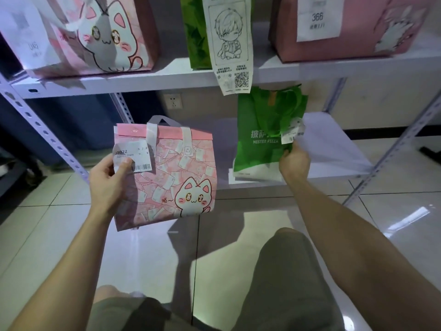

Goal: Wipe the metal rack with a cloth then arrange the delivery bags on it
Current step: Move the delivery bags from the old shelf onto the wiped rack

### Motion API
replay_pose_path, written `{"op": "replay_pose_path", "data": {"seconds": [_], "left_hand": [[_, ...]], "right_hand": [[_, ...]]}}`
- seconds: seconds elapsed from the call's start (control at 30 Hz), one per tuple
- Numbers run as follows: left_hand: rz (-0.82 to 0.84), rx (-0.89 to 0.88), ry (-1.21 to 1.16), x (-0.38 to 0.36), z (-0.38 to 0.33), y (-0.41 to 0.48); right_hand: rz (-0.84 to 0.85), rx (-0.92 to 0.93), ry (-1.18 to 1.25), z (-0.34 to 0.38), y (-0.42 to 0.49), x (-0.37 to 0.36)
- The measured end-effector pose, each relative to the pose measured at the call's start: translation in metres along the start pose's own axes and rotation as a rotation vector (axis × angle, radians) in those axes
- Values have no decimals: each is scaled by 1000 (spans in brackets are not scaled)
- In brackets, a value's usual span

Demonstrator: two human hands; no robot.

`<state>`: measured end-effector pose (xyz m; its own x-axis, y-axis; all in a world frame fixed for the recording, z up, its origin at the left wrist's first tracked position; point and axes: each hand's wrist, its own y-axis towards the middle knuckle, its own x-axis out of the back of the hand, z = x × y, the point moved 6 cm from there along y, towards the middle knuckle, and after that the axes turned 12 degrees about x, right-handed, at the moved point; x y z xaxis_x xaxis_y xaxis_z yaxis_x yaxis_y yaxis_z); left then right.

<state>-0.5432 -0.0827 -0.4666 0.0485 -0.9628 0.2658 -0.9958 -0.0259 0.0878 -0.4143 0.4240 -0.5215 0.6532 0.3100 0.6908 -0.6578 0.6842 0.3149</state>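
Note:
My left hand [108, 181] grips a pink cat-print delivery bag [171, 177] by its left edge, thumb on the receipt, and holds it in the air in front of the rack's lower shelf [334, 149]. My right hand [294, 162] grips the right side of a green Mister Pizza bag [260, 142], which stands on the lower shelf. On the upper shelf [152, 80] stand a large pink cat bag [102, 37], a green bag [194, 34] with a long receipt [230, 41] hanging down, and another pink bag [346, 27].
Perforated grey uprights [47, 137] frame the rack on the left, and another upright [396, 149] stands on the right. A wall socket [173, 101] sits behind the lower shelf. Glossy floor tiles [238, 235] lie below, and my knees are at the bottom of the view.

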Motion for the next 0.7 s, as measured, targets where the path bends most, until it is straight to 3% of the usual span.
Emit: {"op": "replay_pose_path", "data": {"seconds": [0.17,0.23,0.3,0.33,0.47,0.53,0.6,0.7], "left_hand": [[11,-17,10,-1,-9,1],[1,-19,19,0,-9,0],[-10,-14,8,3,-8,0],[-15,-8,1,5,-8,0],[-25,24,-47,14,-4,6],[-14,26,-91,19,-9,13],[-33,23,-134,24,-17,26],[-120,-17,-87,25,-26,52]], "right_hand": [[115,-59,6,-6,-2,-6],[-35,-106,46,-4,-17,5],[-257,-8,94,13,-44,11],[-234,71,161,29,-61,1],[356,292,414,118,-126,-76],[447,254,543,153,-133,-96],[348,210,591,175,-118,-98],[140,298,508,196,-84,-85]]}}
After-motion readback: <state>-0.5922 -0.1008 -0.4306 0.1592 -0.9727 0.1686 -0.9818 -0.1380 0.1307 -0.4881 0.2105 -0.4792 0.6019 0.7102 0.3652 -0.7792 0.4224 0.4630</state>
